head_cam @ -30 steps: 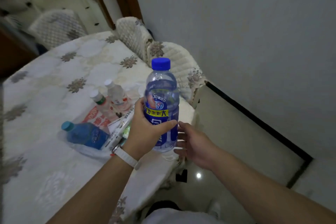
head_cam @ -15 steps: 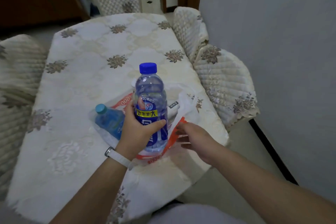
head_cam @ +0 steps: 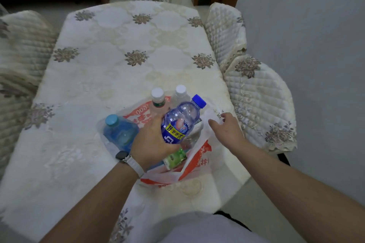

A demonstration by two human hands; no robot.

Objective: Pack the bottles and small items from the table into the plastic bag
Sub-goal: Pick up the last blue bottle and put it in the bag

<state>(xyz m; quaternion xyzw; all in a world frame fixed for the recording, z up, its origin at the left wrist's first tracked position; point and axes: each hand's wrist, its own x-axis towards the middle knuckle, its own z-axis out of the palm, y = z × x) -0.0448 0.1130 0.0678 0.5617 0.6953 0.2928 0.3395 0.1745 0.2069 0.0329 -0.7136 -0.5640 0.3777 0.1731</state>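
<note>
— Bottle [head_cam: 181,122], blue-capped, tilted over the plastic bag [head_cam: 197,160], left hand [head_cam: 152,142] wrapped round it.
— Right hand [head_cam: 227,128] pinches the bag's rim; two white-capped bottles [head_cam: 158,100] stand just behind, teal-capped bottle [head_cam: 118,132] lies left.

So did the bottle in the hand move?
Yes. The held bottle was upright; now it tips right, away from the lying bottle, over the bag.
</note>
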